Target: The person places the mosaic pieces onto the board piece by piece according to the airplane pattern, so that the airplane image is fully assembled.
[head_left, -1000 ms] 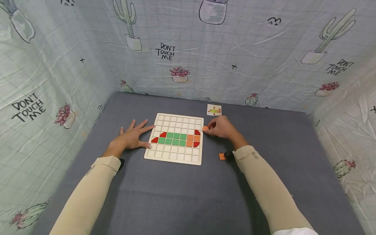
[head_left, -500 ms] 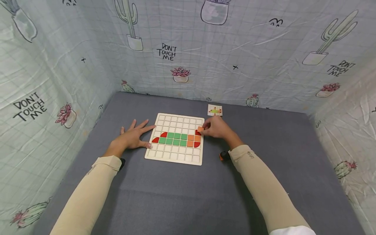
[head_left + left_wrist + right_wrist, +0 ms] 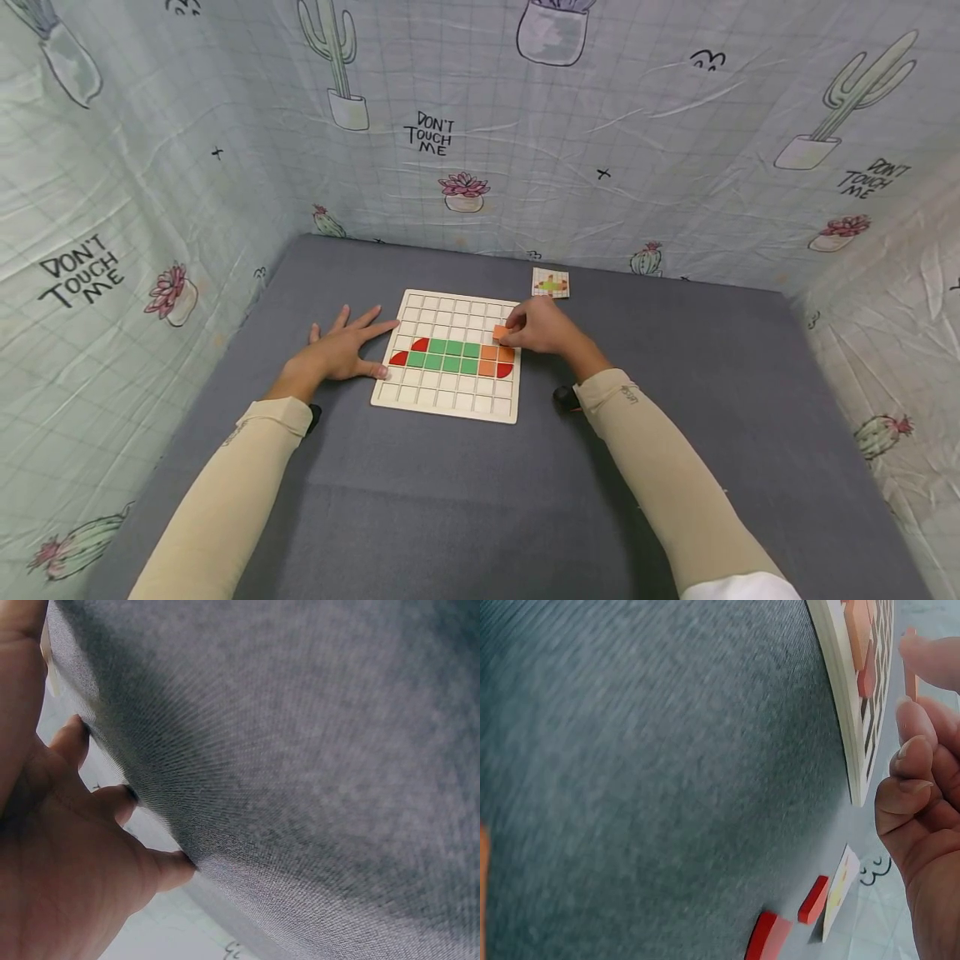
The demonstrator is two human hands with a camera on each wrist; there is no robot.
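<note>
A light wooden grid board point(image 3: 442, 402) lies on the grey table. Across it run green square tiles point(image 3: 452, 364), orange tiles point(image 3: 487, 367) and red rounded pieces point(image 3: 398, 358). My left hand point(image 3: 335, 353) is spread at the board's left edge, thumb and index finger touching it; in the left wrist view several fingertips point(image 3: 177, 868) rest on the cloth. Over the upper right of the board, my right hand point(image 3: 545, 327) pinches an orange tile point(image 3: 500, 332) between thumb and fingers. The right wrist view shows that tile point(image 3: 910, 673) edge-on, raised off the board.
A small pattern card point(image 3: 551, 282) lies behind my right hand. Near the card point(image 3: 841, 892) in the right wrist view are two red pieces point(image 3: 813, 900), hidden from the head view. Black wristband point(image 3: 566, 398) mostly covers a loose orange piece. Patterned cloth walls point(image 3: 465, 108) enclose the table.
My right hand has carried the orange tile leftward, from beside the board's right edge to over its upper right squares. My left hand has stayed in place.
</note>
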